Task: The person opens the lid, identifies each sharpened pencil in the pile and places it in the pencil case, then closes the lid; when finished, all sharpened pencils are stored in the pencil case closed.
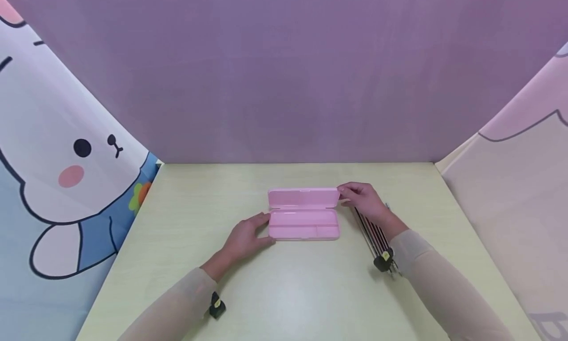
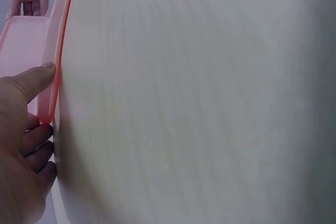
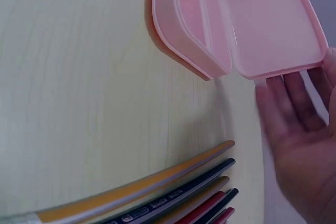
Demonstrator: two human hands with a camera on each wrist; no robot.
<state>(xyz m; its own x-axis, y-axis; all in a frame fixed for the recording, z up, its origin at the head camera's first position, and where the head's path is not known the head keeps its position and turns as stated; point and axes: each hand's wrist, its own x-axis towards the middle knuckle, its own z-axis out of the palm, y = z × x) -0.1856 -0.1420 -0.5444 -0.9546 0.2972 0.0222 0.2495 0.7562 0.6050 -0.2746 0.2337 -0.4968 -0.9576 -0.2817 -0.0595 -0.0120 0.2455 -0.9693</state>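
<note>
A pink pencil case [image 1: 293,234] lies on the table with its lid [image 1: 303,198] raised at the back. Inside the base are divided compartments that hold nothing. My left hand [image 1: 246,236] grips the left end of the base, thumb at the front corner and fingers farther back, as the left wrist view also shows. At the lid's right corner my right hand [image 1: 365,201] pinches the edge, thumb on the inner face and fingers behind it [image 3: 310,135]. Under my right wrist lie several pencils [image 1: 370,235], side by side; yellow, dark and red ones show in the right wrist view [image 3: 184,199].
The pale wooden table [image 1: 293,291] ends at a purple backdrop [image 1: 293,84]. Printed cartoon panels stand at the left [image 1: 80,198] and right [image 1: 510,193]. A dark wrist device [image 1: 217,306] sits by the left sleeve, another [image 1: 383,260] over the pencils.
</note>
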